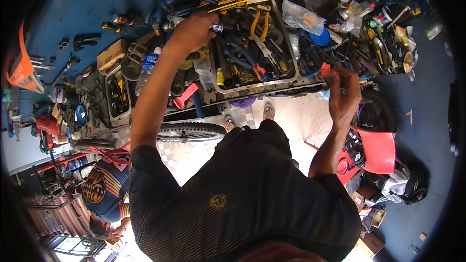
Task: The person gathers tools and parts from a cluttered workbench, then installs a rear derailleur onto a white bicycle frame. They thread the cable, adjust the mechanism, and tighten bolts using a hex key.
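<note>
In the head view we see the left hand (193, 32) by the far left corner of the tray (257, 86), a shiny piece (217, 27) at its fingertips; we cannot tell whether that grip closes on it. The right hand's (345, 91) grip is narrow, pinching a red piece (324, 70) right of the tray. Yellow-handled pliers (257, 40) lie in the tray.

Red chair (379, 151) nr blk/grey bag (407, 184), prob. backpack
</note>
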Action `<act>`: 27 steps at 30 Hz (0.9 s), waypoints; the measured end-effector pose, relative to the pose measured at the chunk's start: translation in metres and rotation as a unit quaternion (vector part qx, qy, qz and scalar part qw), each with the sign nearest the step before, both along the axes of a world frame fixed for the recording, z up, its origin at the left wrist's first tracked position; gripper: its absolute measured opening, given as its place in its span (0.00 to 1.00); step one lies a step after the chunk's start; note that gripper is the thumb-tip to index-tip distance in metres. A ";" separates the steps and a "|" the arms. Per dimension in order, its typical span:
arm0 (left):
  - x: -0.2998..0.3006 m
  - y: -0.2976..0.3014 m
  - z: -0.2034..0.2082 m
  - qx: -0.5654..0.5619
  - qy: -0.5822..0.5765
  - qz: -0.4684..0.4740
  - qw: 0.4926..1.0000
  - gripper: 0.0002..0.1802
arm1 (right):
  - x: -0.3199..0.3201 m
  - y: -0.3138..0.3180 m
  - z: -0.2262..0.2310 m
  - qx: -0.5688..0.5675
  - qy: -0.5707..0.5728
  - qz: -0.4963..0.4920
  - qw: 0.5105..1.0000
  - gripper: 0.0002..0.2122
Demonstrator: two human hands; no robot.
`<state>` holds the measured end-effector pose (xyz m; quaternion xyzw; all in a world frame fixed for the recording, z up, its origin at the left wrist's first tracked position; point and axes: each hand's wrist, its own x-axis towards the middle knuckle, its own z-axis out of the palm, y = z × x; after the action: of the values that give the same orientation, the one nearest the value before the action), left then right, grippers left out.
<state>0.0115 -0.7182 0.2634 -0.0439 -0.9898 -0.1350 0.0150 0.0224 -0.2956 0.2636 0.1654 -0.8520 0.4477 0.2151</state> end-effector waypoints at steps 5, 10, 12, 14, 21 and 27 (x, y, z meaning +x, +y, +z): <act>-0.008 0.052 -0.062 -0.118 -0.040 -0.107 0.986 0.49 | -0.022 0.029 0.002 0.006 -0.006 -0.010 1.000 0.05; -0.024 0.048 -0.094 -0.147 0.016 -0.121 0.982 0.52 | -0.027 0.031 0.005 0.022 -0.012 -0.009 1.000 0.05; -0.032 0.044 -0.093 -0.078 0.017 -0.080 0.994 0.44 | -0.027 0.030 0.003 0.017 -0.007 -0.004 1.000 0.05; -0.039 0.041 -0.093 -0.029 0.112 -0.059 0.992 0.32 | -0.026 0.026 0.003 0.018 -0.022 0.001 1.000 0.05; -0.044 0.043 -0.078 -0.019 0.137 0.017 0.990 0.23 | -0.012 0.013 0.009 0.035 -0.013 0.014 0.999 0.05; -0.019 0.024 -0.073 0.068 0.008 0.031 0.997 0.11 | 0.003 0.014 -0.001 0.050 -0.007 0.004 0.999 0.08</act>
<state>-0.0077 -0.6938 0.1904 -0.0132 -0.9790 -0.2012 0.0303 0.0252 -0.2819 0.2630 0.1766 -0.8741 0.4064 0.1989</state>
